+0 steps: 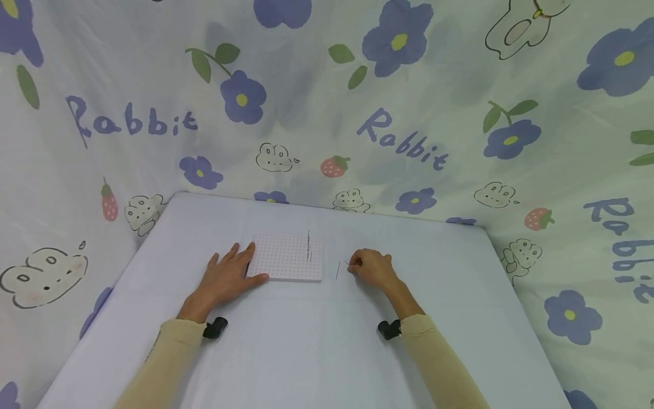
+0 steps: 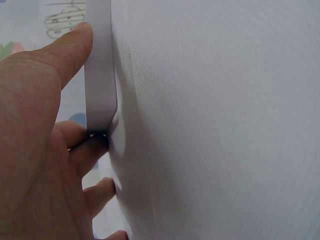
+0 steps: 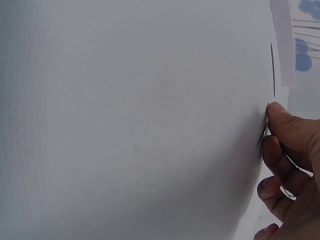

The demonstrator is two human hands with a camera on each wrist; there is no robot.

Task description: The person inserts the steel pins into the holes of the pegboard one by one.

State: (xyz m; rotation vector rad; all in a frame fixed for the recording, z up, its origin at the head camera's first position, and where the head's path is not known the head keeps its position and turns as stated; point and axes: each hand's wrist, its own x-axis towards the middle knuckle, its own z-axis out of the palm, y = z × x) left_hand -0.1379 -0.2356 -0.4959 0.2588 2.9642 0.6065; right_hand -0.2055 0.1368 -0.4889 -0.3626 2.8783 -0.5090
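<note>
A white board (image 1: 286,258) with a grid of small reddish dots lies on the table. My left hand (image 1: 227,276) rests at its near left corner, fingers spread, the thumb along the front edge and the index finger at the left side. Several thin dark needles (image 1: 309,247) stand upright in the board's right part. To the right of the board, my right hand (image 1: 374,268) pinches a needle (image 3: 262,134) between thumb and index finger, low over the table. Another needle (image 1: 338,271) lies on the cloth between that hand and the board.
A white cloth covers the table (image 1: 306,341). Its far edge meets a curtain (image 1: 306,113) printed with flowers, rabbits and strawberries, which also hangs along both sides. Small black cameras (image 1: 216,328) sit on both wrists.
</note>
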